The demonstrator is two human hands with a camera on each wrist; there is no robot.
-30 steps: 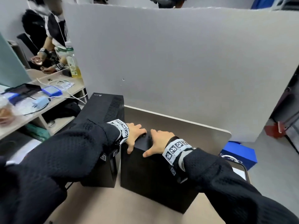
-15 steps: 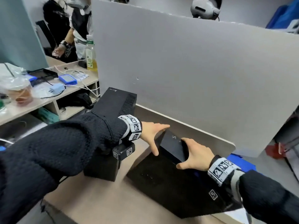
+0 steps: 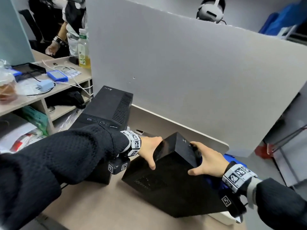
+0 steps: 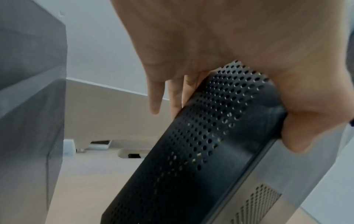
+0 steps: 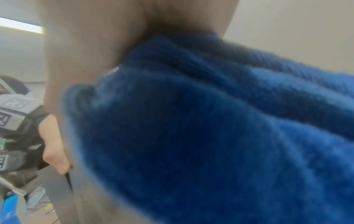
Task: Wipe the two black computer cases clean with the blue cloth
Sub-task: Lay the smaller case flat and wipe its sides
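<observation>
While the tilted computer case (image 3: 174, 176) leans over toward the right with its lower edge on the bench (image 3: 116, 205), both hands clamp its raised top end. The left hand (image 3: 150, 150) wraps the perforated top panel from the left side: its thumb lies along the near face and, as the left wrist view shows, its fingers (image 4: 155, 97) reach down the far side of the panel. The right hand (image 3: 206, 161) grips the same end from the right, thumb stretched along the near edge and fingers curled over the upper corner. In the right wrist view the blue cloth (image 5: 220, 128) fills most of the picture, bunched under the right palm and pressed against the case; from the head view only a sliver of it (image 3: 214, 181) shows below the right wrist. The second computer case (image 3: 109, 107) stands upright just left of the tilted one, apart from it, its front ports facing the person and the left forearm crossing in front of it. A grey partition board (image 3: 191, 72) stands along the back of the bench. On a shelf unit to the left sit a drink bottle (image 3: 83, 50), a small blue device (image 3: 57, 76) and loose cables.
</observation>
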